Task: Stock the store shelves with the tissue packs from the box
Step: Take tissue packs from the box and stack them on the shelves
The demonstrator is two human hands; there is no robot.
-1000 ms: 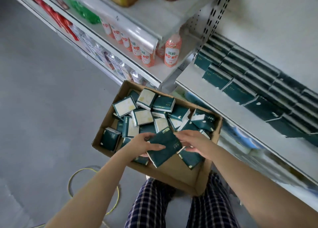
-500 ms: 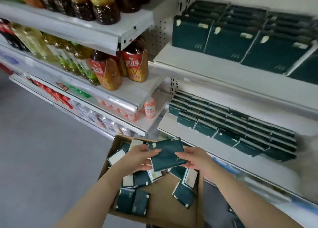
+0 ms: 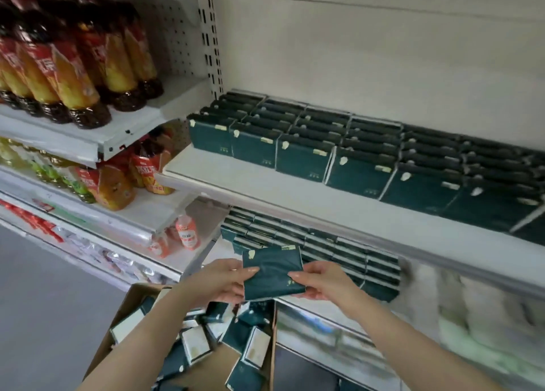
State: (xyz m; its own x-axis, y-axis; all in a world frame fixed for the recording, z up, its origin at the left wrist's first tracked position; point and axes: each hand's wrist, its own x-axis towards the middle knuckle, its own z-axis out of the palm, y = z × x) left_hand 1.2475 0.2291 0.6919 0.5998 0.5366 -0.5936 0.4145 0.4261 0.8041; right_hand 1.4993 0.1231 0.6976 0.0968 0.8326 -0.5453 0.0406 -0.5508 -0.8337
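- So, box holds a heap of loose packs, plenty left to do.
- Above the box, left hand pinches one pack by its edge, right hand pinches the other.
- Up right of the box, two shelves already carry rows.

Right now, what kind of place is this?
Likely a small shop aisle: white shelving carries rows of bottled drinks and lined-up green tissue packs, with a cardboard box of more packs below.
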